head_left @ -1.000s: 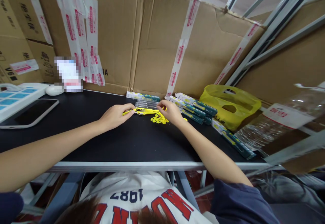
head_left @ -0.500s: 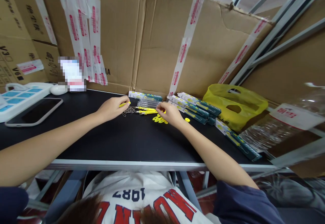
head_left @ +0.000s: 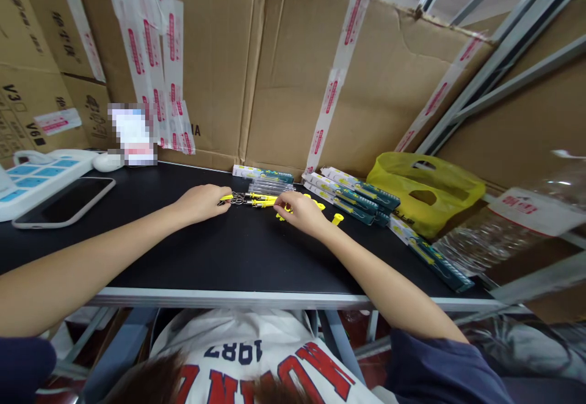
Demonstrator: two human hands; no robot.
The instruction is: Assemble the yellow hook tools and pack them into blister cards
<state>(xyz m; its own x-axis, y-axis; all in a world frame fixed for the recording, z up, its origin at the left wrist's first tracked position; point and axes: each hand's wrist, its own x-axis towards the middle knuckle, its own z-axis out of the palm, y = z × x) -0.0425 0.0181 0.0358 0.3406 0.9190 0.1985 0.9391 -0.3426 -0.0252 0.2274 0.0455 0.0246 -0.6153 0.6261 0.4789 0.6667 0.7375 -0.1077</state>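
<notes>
My left hand [head_left: 205,202] is closed, with a small yellow plastic piece [head_left: 226,197] showing at its fingertips. Beside those fingertips lies a small heap of thin metal wire rings [head_left: 238,198]. Several slim yellow rods with metal ends [head_left: 262,201] rest between my two hands, and clear plastic tubes [head_left: 264,185] lie behind them. My right hand [head_left: 302,212] is low over some loose yellow pieces [head_left: 317,204], its fingers curled together; what they pinch, if anything, is hidden. A single yellow piece with a round head [head_left: 337,218] lies right of that hand.
Printed narrow boxes [head_left: 350,193] are stacked at the back right, and another box [head_left: 430,254] lies nearer. Beyond them are a yellow plastic bag [head_left: 425,187] and a clear bottle [head_left: 499,227]. A phone [head_left: 66,202] and a power strip [head_left: 46,178] lie on the left.
My left hand has dropped slightly toward the table, its yellow piece now beside the wire rings. My right hand has moved a little left and down, exposing more yellow pieces behind it.
</notes>
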